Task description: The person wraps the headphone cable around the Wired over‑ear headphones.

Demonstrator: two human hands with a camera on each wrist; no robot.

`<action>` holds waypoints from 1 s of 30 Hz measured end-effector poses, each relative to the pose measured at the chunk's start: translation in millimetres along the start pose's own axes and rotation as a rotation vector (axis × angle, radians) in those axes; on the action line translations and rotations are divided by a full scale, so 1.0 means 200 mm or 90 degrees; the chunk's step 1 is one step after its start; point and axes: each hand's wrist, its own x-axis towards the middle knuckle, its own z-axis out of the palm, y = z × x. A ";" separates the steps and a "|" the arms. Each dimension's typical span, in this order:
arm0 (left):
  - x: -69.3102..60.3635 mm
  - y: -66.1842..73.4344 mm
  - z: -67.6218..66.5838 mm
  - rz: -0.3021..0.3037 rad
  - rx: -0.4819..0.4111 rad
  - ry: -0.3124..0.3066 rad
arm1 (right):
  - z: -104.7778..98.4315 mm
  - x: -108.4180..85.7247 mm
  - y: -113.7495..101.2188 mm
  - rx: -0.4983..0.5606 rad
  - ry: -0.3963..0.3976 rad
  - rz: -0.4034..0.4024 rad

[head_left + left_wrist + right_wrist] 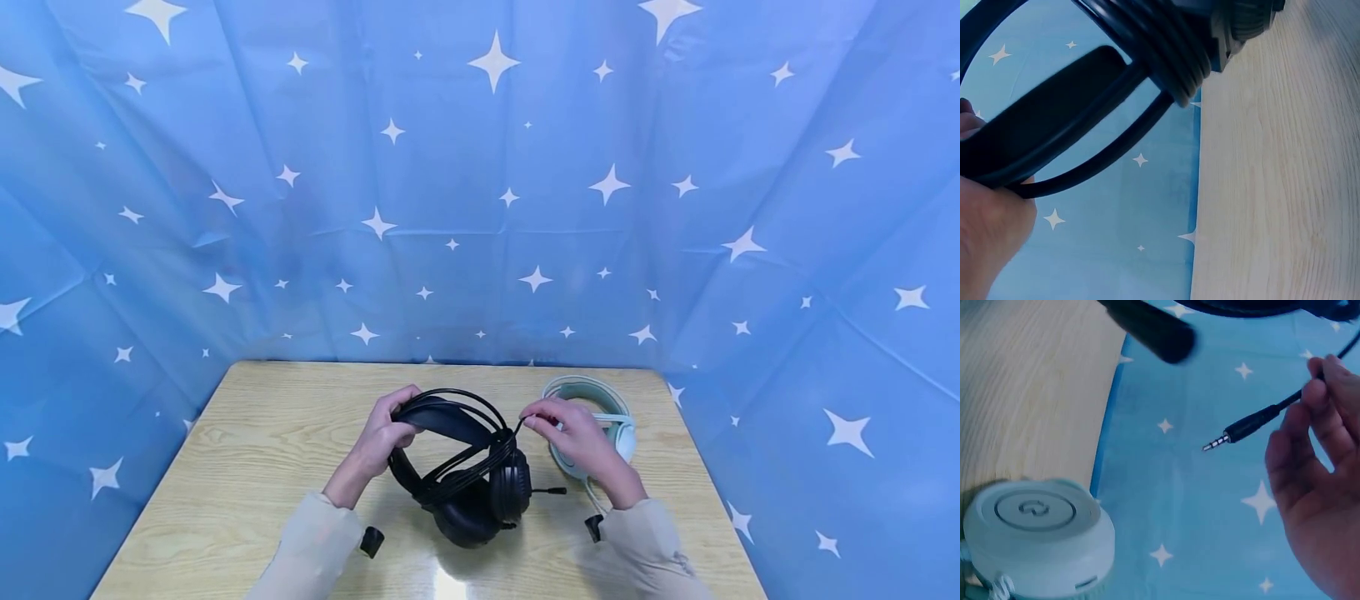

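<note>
My left hand [377, 439] grips the headband of a black headset [512, 483], which is held tilted over the table. Black cable [1154, 47] is wound in several turns around the headset, and more loops arch above the band. Between thumb and fingertips, my right hand [576, 435] pinches the cable's free end. Its audio plug [1250, 427] with a metal tip sticks out past the fingers in the right wrist view. A short microphone boom [551, 491] points right from the ear cup. In the left wrist view, only part of the left hand [991, 231] shows.
Pale green and white headphones [626, 437] lie on the table's right side, partly behind my right hand. The wooden table [247, 450] ends at a blue curtain [450, 167] with white stars. A small black object [372, 542] hangs by each sleeve.
</note>
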 end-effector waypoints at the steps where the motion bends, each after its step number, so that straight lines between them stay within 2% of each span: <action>1: 0.00 0.00 0.00 0.001 -0.005 -0.008 | 0.01 0.01 0.00 0.007 -0.007 0.002; 7: 0.01 0.01 0.01 -0.016 -0.004 -0.034 | 0.04 0.03 -0.02 0.048 -0.034 0.014; 12: 0.02 0.01 0.02 -0.032 0.013 -0.010 | 0.05 0.04 -0.04 0.038 -0.044 0.005; 15: 0.03 0.02 0.02 -0.042 0.023 0.006 | 0.06 0.04 -0.04 0.042 -0.062 0.039; 17: 0.04 0.02 0.03 -0.051 0.030 0.018 | 0.06 0.04 -0.03 0.068 -0.087 0.072; 19: 0.04 0.02 0.04 -0.064 0.035 0.032 | 0.07 0.05 -0.03 0.128 -0.121 0.103; 23: 0.05 0.02 0.05 -0.091 0.047 0.067 | 0.07 0.04 -0.02 0.321 -0.181 0.151; 25: 0.06 0.01 0.06 -0.103 0.058 0.094 | 0.07 0.04 -0.02 0.382 -0.199 0.169; 27: 0.07 0.01 0.07 -0.116 0.076 0.125 | 0.08 0.03 -0.03 0.383 -0.213 0.176; 30: 0.09 0.01 0.09 -0.131 0.124 0.170 | 0.10 0.02 -0.05 0.333 -0.224 0.202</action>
